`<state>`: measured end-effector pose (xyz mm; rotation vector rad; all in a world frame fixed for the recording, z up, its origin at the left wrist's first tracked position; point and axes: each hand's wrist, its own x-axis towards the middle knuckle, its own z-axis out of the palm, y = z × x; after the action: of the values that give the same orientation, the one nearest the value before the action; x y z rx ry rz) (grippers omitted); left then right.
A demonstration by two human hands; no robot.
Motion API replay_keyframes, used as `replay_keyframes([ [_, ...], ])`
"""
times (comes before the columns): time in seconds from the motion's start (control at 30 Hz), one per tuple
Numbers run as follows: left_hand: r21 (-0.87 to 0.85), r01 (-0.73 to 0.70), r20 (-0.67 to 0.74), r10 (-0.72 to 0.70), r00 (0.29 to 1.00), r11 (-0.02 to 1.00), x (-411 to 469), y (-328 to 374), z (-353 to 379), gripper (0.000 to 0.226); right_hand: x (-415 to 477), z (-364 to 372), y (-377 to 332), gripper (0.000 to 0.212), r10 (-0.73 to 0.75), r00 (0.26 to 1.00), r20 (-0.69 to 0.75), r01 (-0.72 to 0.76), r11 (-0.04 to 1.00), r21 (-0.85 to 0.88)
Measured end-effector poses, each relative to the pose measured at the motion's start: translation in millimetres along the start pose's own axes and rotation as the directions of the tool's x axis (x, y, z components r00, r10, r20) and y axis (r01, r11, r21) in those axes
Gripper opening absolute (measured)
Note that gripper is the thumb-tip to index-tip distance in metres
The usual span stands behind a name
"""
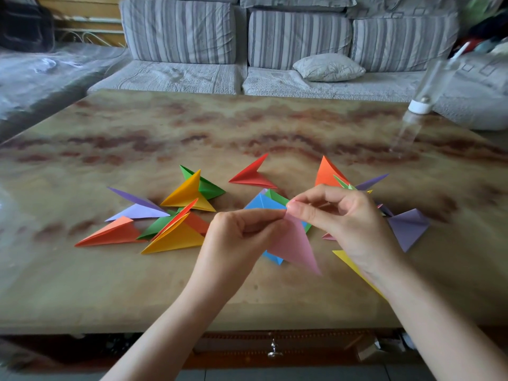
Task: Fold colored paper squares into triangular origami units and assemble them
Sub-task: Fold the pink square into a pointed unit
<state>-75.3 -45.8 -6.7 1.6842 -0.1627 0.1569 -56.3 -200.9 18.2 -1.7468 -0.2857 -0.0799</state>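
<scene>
Sofa cushions point(181, 31) in grey stripes are filling the far side of the view, with a small pale pillow point(328, 66) lying on the seat. Nearer, a marbled brown table point(192, 292) is spreading across the middle, and a blurred clear bottle point(420, 107) with a white cap is standing near its far right corner.

Folded paper units are lying scattered on the tabletop. On the left, an orange unit point(110, 232), a purple unit point(137, 207), two yellow units point(176, 237) and a green unit point(209, 185) are overlapping in a loose heap. A red unit point(253, 174) is lying alone further back. On the right, a second orange unit point(327, 171) is standing tilted, and a larger purple piece point(408, 225) is lying just beside the right hand.

Both hands are working above the table's middle. The left hand point(242, 232) is curling its fingers and pinching the upper edge of a pink paper triangle point(294, 243). The right hand point(343, 215) is pinching the same top corner between thumb and forefinger, its other fingers bending loosely. The pink triangle is hanging point-down between the hands, lifted off the table, in front of a blue unit point(264, 203). A yellow sheet point(349, 259) is lying under the right wrist.
</scene>
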Motion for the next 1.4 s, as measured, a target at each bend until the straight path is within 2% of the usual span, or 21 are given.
replay_keyframes([
  [0.13,-0.167,0.113,-0.012,-0.117,0.993,0.979,-0.8,0.8,1.7,0.008,0.3,1.7,1.1,0.001,0.012,0.998,-0.065,-0.006,0.995,0.098],
  [0.2,-0.207,0.156,-0.009,-0.162,0.987,0.966,-2.0,0.3,3.5,0.008,1.4,1.5,2.2,0.007,0.031,0.993,-0.116,-0.011,0.986,0.166],
  [0.27,-0.233,0.157,-0.024,-0.167,0.986,0.960,-3.9,-0.5,5.3,0.012,2.4,2.0,3.7,0.012,0.046,0.987,-0.152,-0.015,0.980,0.201],
  [0.4,-0.290,0.109,-0.151,-0.158,0.976,0.951,-3.8,-1.4,6.0,0.012,1.4,6.3,5.5,0.004,0.051,0.983,-0.177,-0.011,0.976,0.218],
  [0.53,-0.359,0.088,-0.233,-0.180,0.956,0.929,-1.6,0.1,3.4,0.028,0.4,8.2,7.6,0.007,0.040,0.986,-0.164,-0.010,0.984,0.179],
  [0.63,-0.346,0.096,-0.232,-0.185,0.955,0.933,-1.2,1.4,2.3,0.025,1.2,8.0,9.5,0.010,0.027,0.989,-0.146,0.000,0.984,0.180],
  [0.7,-0.310,0.096,-0.227,-0.172,0.959,0.946,0.2,1.5,0.5,0.010,2.1,5.9,10.5,0.009,-0.005,0.994,-0.112,0.020,0.991,0.134],
  [0.77,-0.189,0.052,-0.225,-0.095,0.970,0.981,1.5,1.1,-2.2,0.008,2.9,3.2,9.0,0.004,-0.055,0.998,-0.027,0.057,0.996,0.072],
  [0.87,-0.018,-0.006,-0.186,0.003,0.983,1.000,1.6,2.7,-4.1,0.014,2.6,-0.9,8.8,0.021,-0.099,0.993,0.059,0.100,0.995,-0.019],
  [0.97,0.053,-0.018,-0.155,0.026,0.988,0.998,0.3,2.3,-4.4,0.012,2.4,-1.5,10.0,0.005,-0.118,0.991,0.071,0.127,0.981,-0.149],
  [1.0,0.066,-0.017,-0.150,0.027,0.988,0.998,0.0,1.6,-4.5,0.010,2.6,-1.6,11.0,0.007,-0.121,0.991,0.065,0.130,0.978,-0.163],
  [1.1,0.045,-0.014,-0.145,0.021,0.989,0.999,-0.6,1.7,-4.2,0.009,2.1,-0.2,13.5,0.013,-0.126,0.990,0.061,0.134,0.976,-0.173],
  [1.23,-0.120,0.061,-0.139,-0.077,0.987,0.991,-1.9,2.5,-1.5,0.004,1.2,1.2,15.3,0.013,-0.157,0.988,0.015,0.157,0.971,-0.183],
  [1.4,-0.199,0.091,-0.134,-0.119,0.984,0.976,-1.3,2.7,-0.3,0.018,0.8,0.9,14.2,0.014,-0.163,0.986,-0.018,0.157,0.970,-0.185],
])
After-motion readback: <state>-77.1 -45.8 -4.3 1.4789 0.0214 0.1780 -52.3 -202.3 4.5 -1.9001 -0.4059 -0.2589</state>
